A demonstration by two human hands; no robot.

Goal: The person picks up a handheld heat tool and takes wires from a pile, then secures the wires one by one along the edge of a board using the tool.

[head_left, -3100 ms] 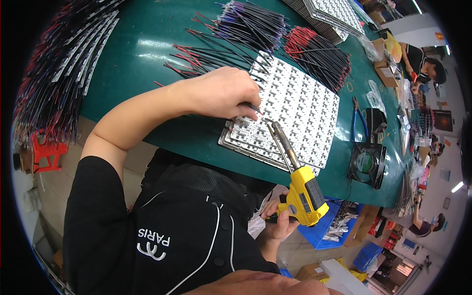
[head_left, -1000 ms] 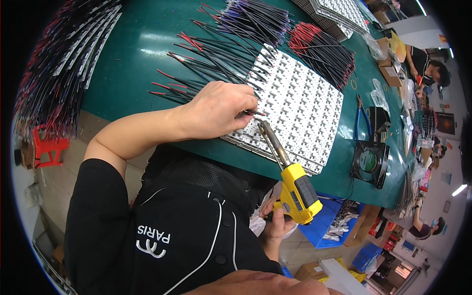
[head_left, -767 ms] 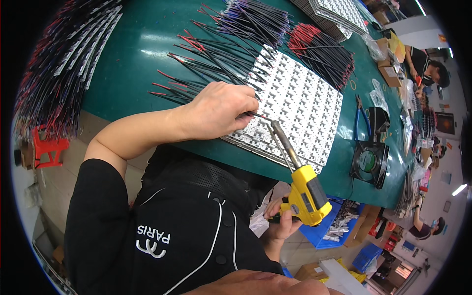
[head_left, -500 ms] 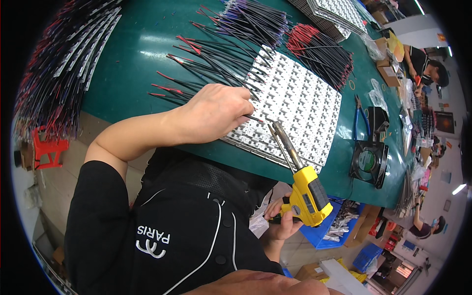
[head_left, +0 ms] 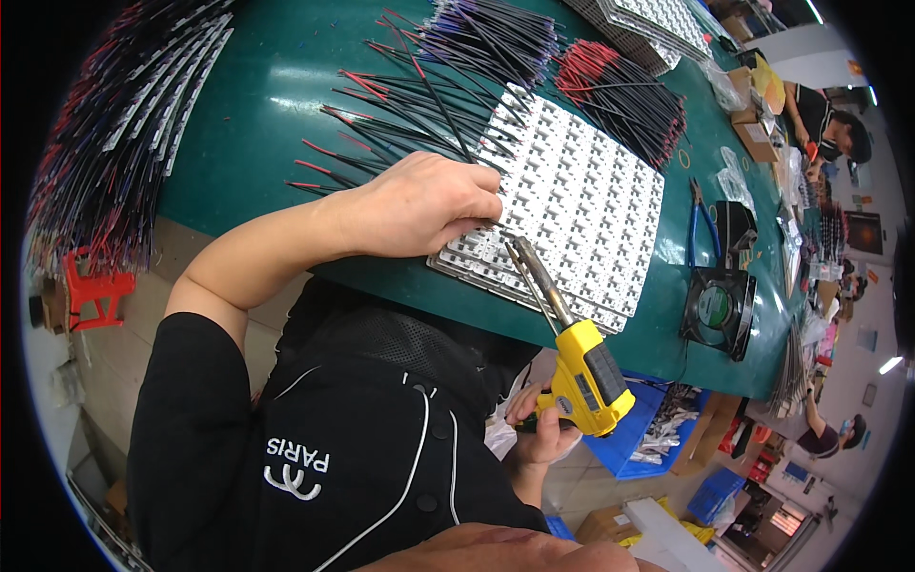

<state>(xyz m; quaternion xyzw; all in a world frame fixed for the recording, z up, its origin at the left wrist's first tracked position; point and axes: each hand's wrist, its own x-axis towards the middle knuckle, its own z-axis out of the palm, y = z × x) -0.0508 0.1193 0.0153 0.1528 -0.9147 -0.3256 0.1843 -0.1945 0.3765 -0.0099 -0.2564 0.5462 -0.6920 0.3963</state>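
Observation:
My left hand [head_left: 429, 202] is closed in a pinch at the near left part of a white sheet of small circuit boards [head_left: 581, 210]. A short dark wire end [head_left: 498, 225] shows at its fingertips; the fingers hide the rest. My right hand [head_left: 541, 424] grips a yellow soldering gun [head_left: 591, 381] by its handle, below the table edge. The gun's metal barrel and thin feed tube point up over the sheet, with the tip close beside my left fingertips. Several black wires with red ends [head_left: 381, 95] stick out from the sheet's left side.
Bundles of black wires [head_left: 624, 105] lie beyond the sheet, and wired strips [head_left: 172, 95] at far left. Blue-handled pliers [head_left: 702, 229] and a black fan [head_left: 717, 310] are to the right. A blue bin [head_left: 624, 453] stands below the table edge. Co-workers [head_left: 824, 124] are at right.
My left hand has shifted slightly away from me. The soldering gun has moved a little left, bringing its tip nearer my left fingertips.

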